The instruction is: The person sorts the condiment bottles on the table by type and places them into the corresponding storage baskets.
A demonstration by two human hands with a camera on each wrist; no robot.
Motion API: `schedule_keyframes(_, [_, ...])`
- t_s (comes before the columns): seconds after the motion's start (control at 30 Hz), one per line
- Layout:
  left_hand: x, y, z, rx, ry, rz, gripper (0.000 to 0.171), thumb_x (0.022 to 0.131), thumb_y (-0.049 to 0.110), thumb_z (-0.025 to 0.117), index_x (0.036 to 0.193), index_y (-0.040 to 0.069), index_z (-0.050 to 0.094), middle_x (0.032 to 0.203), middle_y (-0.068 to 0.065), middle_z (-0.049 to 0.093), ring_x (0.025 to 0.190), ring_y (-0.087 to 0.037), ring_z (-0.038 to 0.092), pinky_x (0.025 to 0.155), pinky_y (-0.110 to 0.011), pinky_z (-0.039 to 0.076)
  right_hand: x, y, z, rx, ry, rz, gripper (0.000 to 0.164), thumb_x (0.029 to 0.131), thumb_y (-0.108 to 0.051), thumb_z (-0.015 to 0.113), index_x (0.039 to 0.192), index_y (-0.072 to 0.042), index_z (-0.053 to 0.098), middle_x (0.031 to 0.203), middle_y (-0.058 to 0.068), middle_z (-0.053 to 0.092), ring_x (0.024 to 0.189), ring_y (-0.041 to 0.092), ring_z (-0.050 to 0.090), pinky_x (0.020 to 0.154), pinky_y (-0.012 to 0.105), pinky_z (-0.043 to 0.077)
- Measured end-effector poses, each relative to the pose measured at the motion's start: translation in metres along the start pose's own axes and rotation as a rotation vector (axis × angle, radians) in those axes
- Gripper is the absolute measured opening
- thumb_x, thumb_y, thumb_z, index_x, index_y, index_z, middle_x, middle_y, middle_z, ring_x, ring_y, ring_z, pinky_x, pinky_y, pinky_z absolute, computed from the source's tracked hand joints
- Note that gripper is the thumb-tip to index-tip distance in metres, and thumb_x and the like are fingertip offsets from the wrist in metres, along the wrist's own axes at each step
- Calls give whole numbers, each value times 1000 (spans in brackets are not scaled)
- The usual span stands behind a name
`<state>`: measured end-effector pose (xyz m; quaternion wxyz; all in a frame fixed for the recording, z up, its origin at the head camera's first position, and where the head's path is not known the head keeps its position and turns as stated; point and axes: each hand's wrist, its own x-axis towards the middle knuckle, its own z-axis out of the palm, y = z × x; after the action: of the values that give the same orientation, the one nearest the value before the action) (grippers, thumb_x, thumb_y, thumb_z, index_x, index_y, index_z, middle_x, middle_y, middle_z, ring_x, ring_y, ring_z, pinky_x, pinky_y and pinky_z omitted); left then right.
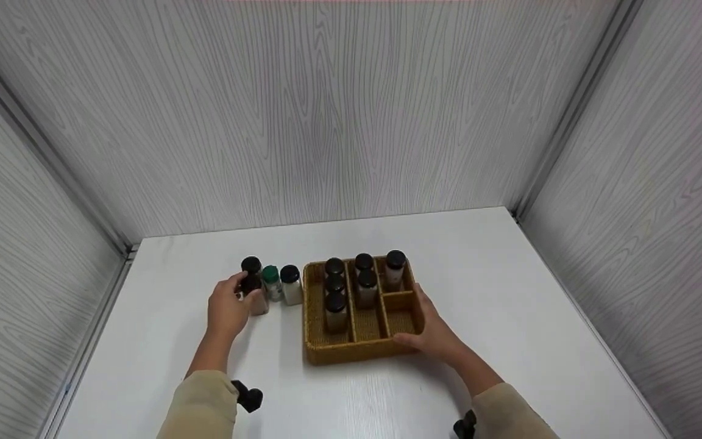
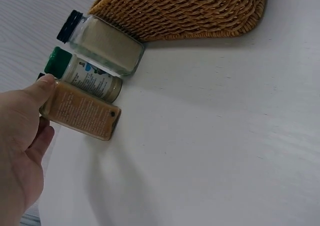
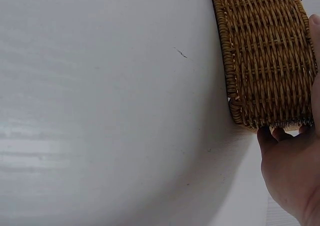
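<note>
Brown contents show through the labelled glass jar [image 2: 82,110] that we pinch with our left hand [image 1: 227,305], thumb on one side near the black lid [image 1: 251,284] and fingers on the other. That narrow, high hold probably suits the crowding: neighbours stand close about the jar's body, leaving its top easiest to reach. It is left of the wicker basket [image 1: 363,352]; whether its base touches the table [image 1: 509,366] we cannot tell.

Our right hand [image 1: 433,332] is spread wider, gripping the basket's front right corner, thumb at the front rim and fingers along the right outer wall, presumably to stop it sliding.

Just behind the pinched jar, another black-lidded jar [image 1: 251,264] stands left of the basket. Nearer the basket come a green-capped shaker [image 1: 272,283] and then a pale-filled glass jar [image 1: 292,286] just beside its left wall, all within easy reach of the same hand, we judge.

Inside the basket, dividers [image 1: 398,300] seem to help black-lidded containers stand upright: three in a row [image 1: 336,317] in the left compartment, two [image 1: 366,292] in the middle, one [image 1: 394,277] in the right rear.
</note>
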<state>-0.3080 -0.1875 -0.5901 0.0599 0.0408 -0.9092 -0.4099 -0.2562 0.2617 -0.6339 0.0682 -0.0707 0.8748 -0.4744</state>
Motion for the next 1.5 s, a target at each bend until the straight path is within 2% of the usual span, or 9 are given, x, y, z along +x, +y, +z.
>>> schedule_keyframes(0.23, [1,-1,1,-57,-51,-36,58,109,16,67,160,-1,45,157,-32,43,147,-48,52,121,-50,52,-1,-2,0,-15,1,10,135,83,-49,94,177,-27,0,184,17,6,167,50,17,133,69,22])
schedule_keyframes(0.43, [-1,-4,1,-69,-44,-59,59,108,20,69,159,1,46,161,-29,49,148,-46,53,120,-51,52,-1,-2,0,-11,-8,16,135,83,-51,93,176,-29,-1,184,15,5,168,48,14,134,69,21])
schedule_keyframes(0.6, [-5,-5,2,-90,-42,-89,60,108,24,69,160,4,46,159,-27,54,149,-44,54,120,-52,52,-1,-1,0,-7,-6,1,135,83,-50,94,177,-26,-1,184,16,5,168,48,13,134,69,21])
schedule_keyframes(0.9, [-18,-2,3,-133,-49,-84,60,108,23,70,159,1,47,155,-27,57,146,-42,56,120,-52,52,-1,-1,0,-4,-9,8,136,82,-52,94,177,-24,-1,184,15,5,169,46,12,135,68,18])
schedule_keyframes(1.2, [-24,3,6,-129,-36,-77,57,104,26,76,152,4,54,150,-22,63,142,-40,60,117,-50,55,-1,-1,0,-8,-1,2,136,83,-50,93,177,-23,-1,184,16,6,168,48,14,134,68,20])
schedule_keyframes(1.5, [-33,9,7,-152,15,-59,58,103,28,77,150,2,56,148,-24,63,139,-40,61,116,-51,55,-2,-3,-1,-3,-17,4,136,83,-53,93,177,-24,-1,185,15,4,169,48,12,134,70,20])
